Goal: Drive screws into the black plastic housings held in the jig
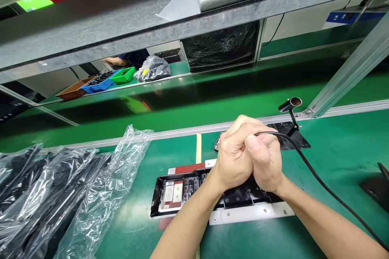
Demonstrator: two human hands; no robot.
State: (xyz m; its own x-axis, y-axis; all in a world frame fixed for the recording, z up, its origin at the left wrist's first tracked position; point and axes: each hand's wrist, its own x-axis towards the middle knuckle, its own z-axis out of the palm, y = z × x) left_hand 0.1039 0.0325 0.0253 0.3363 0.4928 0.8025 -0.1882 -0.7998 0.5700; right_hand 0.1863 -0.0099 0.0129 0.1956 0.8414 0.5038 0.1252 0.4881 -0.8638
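Observation:
My left hand (pixel 235 153) and my right hand (pixel 267 158) are closed and pressed together above a black plastic housing (pixel 154 196). A black cable (pixel 306 162) comes out at the top of the hands and runs down to the right. It appears to belong to a corded tool whose body is hidden inside my fingers. The long housing lies open side up, with white labels and a row of round holes at its left end. My hands and forearms cover its middle. White fixture strips (pixel 252 213) with screws border its front edge.
A small tray of metal bits (pixel 217 141) sits behind my left hand. A metal tube holder (pixel 290 105) stands at the back right. Bagged black parts (pixel 60 194) fill the left. A metal shelf (pixel 146 34) crosses overhead. Beyond the conveyor are bins (pixel 100 83) and another person's arm (pixel 117 61).

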